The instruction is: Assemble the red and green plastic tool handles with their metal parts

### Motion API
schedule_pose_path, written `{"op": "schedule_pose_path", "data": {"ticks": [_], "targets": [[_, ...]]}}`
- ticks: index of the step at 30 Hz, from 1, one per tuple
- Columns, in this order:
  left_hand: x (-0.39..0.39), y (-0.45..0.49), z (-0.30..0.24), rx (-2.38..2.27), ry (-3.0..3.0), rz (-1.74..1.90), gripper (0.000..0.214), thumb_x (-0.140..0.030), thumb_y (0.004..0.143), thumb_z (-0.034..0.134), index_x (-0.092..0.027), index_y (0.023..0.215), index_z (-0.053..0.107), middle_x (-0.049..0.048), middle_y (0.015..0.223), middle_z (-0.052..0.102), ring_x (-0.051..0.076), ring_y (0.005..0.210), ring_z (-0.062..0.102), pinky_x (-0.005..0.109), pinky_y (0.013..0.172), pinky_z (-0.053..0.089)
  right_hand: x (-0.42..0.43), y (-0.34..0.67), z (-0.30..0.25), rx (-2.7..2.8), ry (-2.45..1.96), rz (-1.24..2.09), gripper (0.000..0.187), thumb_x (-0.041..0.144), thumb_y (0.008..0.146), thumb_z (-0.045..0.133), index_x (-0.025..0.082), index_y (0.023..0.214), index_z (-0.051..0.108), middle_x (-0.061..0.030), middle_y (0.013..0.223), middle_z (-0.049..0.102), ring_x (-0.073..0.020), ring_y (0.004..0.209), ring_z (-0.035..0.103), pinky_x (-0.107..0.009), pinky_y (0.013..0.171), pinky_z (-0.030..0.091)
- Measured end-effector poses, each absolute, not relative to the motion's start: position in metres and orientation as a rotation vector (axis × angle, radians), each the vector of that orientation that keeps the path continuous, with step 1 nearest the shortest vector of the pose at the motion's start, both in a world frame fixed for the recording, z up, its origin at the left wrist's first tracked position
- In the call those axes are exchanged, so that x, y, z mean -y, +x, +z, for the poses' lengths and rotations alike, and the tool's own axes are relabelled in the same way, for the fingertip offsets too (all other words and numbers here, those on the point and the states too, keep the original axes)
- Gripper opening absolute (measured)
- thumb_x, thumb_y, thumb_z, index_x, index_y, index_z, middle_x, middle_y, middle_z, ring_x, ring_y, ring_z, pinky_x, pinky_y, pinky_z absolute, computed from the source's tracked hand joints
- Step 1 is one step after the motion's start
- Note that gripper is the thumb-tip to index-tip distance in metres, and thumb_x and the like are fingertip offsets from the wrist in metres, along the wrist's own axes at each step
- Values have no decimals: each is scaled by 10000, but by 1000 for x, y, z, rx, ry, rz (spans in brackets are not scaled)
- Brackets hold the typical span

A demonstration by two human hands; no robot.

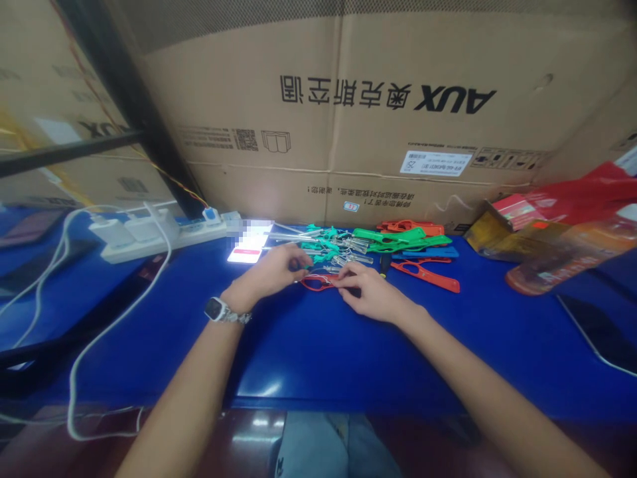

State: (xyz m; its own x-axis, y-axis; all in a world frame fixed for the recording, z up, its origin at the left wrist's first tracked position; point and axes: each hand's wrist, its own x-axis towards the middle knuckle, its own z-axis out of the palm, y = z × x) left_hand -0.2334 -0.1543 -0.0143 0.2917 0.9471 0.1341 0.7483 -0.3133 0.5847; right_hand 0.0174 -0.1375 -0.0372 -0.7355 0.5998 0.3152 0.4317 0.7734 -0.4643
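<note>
My left hand (276,272), with a watch (215,309) on its wrist, is closed in a pinch near a thin white string; what it grips is too small to make out. My right hand (369,292) is closed at the right end of a red plastic piece with an oval loop (318,285), fingertips pressed together on it. Just beyond both hands lies a pile of teal plastic parts (323,247) with metal rods and clear pieces (355,249). To their right are flat green (393,239), blue (438,253) and orange-red (432,275) plastic handles.
A lit phone (251,242) lies behind my left hand. At left a white power strip (149,242) trails cables. A large cardboard box (318,153) walls the back of the blue table (298,358). A drink bottle (562,259) and a dark phone (602,325) are at right.
</note>
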Motion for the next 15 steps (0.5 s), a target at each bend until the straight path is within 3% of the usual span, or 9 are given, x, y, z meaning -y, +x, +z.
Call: {"op": "schedule_pose_path", "data": {"ticks": [8, 15], "targets": [[158, -252, -11, -1469, 1981, 467, 283, -334, 716, 740, -181, 954, 749, 52, 903, 756, 207, 840, 663, 323, 775, 511, 138, 18, -34, 2496, -797, 514, 253, 140, 873, 595, 237, 1011, 784, -73, 998, 656, -203, 911, 634, -379, 856, 522], [158, -250, -7, -1495, 1945, 464, 211, -217, 753, 672, -142, 929, 761, 67, 843, 762, 199, 756, 676, 298, 706, 505, 139, 17, -34, 2498, -828, 532, 232, 161, 882, 574, 215, 978, 778, -74, 1006, 652, -198, 904, 638, -365, 855, 518]]}}
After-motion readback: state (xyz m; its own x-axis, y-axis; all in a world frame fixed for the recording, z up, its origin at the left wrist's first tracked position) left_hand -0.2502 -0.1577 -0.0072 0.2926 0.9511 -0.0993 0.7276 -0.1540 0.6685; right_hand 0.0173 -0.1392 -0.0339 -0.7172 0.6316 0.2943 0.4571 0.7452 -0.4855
